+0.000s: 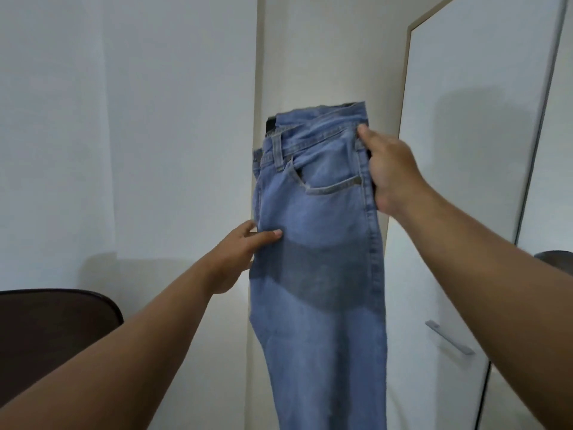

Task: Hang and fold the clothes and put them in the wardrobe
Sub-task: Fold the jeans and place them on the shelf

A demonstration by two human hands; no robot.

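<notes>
We hold one pair of light-blue jeans (319,243) up in the air in front of us, folded lengthwise so the two legs lie together and hang straight down past the bottom of the view; nothing carries them but our hands. Behind them stands one white wardrobe door (483,150), swung open, with one metal handle (449,336) low on it. One dark chair back (52,330) shows at lower left.

The main risk, as we judge it, is the weight: denim is heavy, and the whole garment hangs from our right hand (392,170), whose fingers curl behind the waistband edge with the thumb pinching the front. If that pinch loosens, the jeans slide down and the lengthwise fold falls apart. Our left hand (242,252) only pinches the opposite edge lower down, thumb flat on the front and fingers (246,226) behind, so it steadies more than it carries. A second risk is the legs slipping out of line if we tug unevenly. Two hands, one garment.
</notes>
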